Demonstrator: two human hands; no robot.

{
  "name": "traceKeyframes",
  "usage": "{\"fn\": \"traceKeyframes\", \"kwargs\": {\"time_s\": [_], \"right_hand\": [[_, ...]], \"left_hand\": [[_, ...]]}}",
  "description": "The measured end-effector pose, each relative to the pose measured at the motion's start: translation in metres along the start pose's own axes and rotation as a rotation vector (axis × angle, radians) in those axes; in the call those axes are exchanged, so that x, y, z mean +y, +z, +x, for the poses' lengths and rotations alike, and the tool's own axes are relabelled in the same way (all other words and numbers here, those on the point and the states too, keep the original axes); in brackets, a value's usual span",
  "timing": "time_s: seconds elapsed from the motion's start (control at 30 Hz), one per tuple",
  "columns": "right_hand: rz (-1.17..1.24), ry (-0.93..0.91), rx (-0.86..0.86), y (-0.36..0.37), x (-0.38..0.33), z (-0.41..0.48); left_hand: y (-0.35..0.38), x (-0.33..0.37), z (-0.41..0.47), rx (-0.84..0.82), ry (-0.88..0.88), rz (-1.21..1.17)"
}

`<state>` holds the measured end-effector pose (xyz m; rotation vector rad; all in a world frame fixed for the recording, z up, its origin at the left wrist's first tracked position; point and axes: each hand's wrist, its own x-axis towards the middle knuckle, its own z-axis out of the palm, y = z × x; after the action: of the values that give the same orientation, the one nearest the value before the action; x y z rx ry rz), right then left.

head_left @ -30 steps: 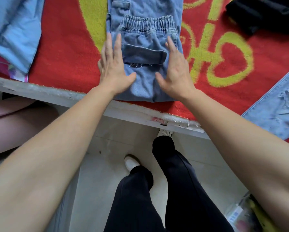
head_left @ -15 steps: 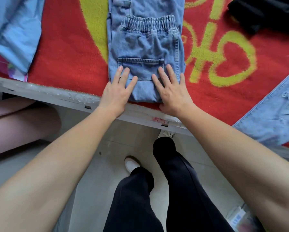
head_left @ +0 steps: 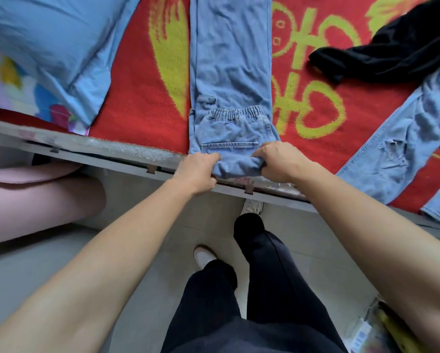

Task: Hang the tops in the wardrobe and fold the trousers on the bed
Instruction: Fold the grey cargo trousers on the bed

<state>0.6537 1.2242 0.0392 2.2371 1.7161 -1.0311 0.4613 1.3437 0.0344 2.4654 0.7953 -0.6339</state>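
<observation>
Head view: bed w/ red blanket point(head_left: 142, 103), yellow-green pattern, grey bed edge point(head_left: 112, 150) running across the frame; pale tiled floor point(head_left: 142, 225) below. Light blue jeans point(head_left: 231, 59) lie lengthwise mid-blanket, legs running away from the person, waistband end folded over onto them, fold right at the bed edge. Left hand point(head_left: 196, 171) and right hand point(head_left: 280, 161) each grip that near fold, fingers curled into the denim, one at either corner.

Blue top point(head_left: 48, 42) lies far left on the bed, black garment point(head_left: 392, 54) top right, ripped jeans point(head_left: 402, 149) at right, partly over the edge and cut off by the frame. Pink rounded thing point(head_left: 35, 194) at left under the bed edge, can't tell what. Blurred packet point(head_left: 374, 329) bottom right, unreadable. Person's dark trousers point(head_left: 252, 301) and white shoes point(head_left: 203, 256) on the floor.
</observation>
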Motion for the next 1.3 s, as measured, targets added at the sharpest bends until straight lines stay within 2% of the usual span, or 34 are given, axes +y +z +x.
{"fn": "traceKeyframes", "kwargs": {"time_s": [0.17, 0.27, 0.37, 0.47, 0.57, 0.67, 0.77, 0.83, 0.93, 1.0, 1.17, 1.3], "right_hand": [[0.052, -0.016, -0.195, -0.019, -0.021, -0.036], [0.153, 0.020, -0.229, -0.054, -0.016, -0.032], [0.355, 0.096, -0.110, -0.094, 0.001, -0.012], [0.607, 0.236, 0.121, -0.113, 0.024, 0.020], [0.730, 0.365, 0.278, -0.110, 0.051, 0.060], [0.720, 0.389, 0.343, -0.105, 0.075, 0.107], [0.596, 0.341, 0.463, -0.101, 0.090, 0.142], [0.404, 0.237, 0.481, -0.091, 0.093, 0.149], [0.093, 0.052, 0.440, -0.062, 0.090, 0.141], [0.012, -0.028, 0.374, -0.040, 0.085, 0.135], [0.022, 0.014, 0.222, -0.009, 0.083, 0.140], [0.050, 0.030, 0.269, 0.018, 0.080, 0.116]], "left_hand": [[-0.016, 0.007, -0.051, -0.129, 0.084, -0.017], [-0.053, -0.002, -0.041, -0.133, 0.044, -0.105], [-0.096, -0.014, -0.008, -0.006, -0.027, -0.207], [-0.123, -0.021, 0.032, 0.132, -0.154, -0.279], [-0.126, -0.022, 0.079, 0.174, -0.247, -0.255], [-0.123, -0.024, 0.123, 0.264, -0.344, -0.181], [-0.116, -0.028, 0.156, 0.581, -0.376, -0.085], [-0.104, -0.027, 0.166, 0.663, -0.364, -0.026], [-0.071, -0.019, 0.165, 0.496, -0.234, 0.049], [-0.047, -0.016, 0.162, 0.371, -0.200, 0.119], [-0.011, -0.025, 0.167, 0.177, -0.357, -0.050], [0.012, -0.017, 0.150, 0.209, -0.339, 0.032]]}}
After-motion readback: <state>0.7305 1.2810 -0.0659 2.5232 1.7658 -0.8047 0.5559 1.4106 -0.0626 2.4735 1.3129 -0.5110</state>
